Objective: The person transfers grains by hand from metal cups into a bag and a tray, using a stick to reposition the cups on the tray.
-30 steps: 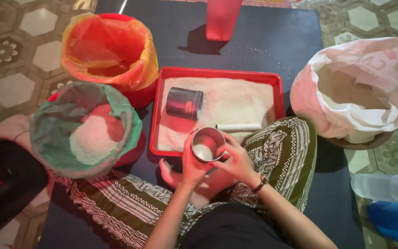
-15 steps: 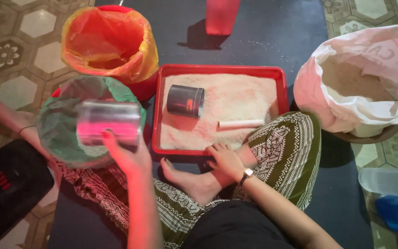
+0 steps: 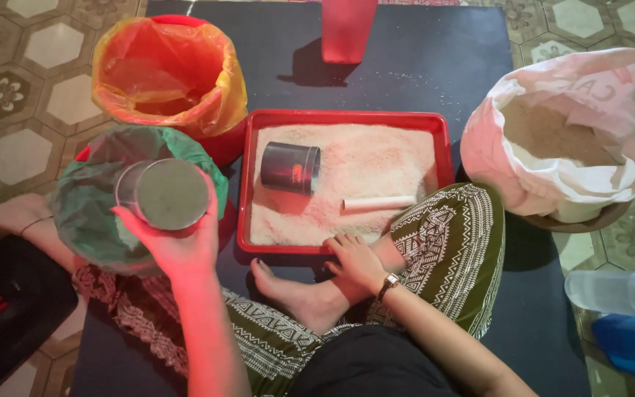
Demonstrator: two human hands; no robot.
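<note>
We see the left hand (image 3: 178, 246) gripping a metal can (image 3: 163, 195), tipped over the green-lined bucket (image 3: 90, 213); the right hand (image 3: 354, 261) rests open-fingered beside the red tray (image 3: 442, 147), well apart from it

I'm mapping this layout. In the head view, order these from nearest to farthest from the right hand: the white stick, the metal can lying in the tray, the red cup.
From the right hand at the tray's near edge:
1. White stick, just beyond the fingers, on the grains.
2. Metal can, lying up-left in the tray.
3. Red cup, beyond the tray, at the top.
</note>
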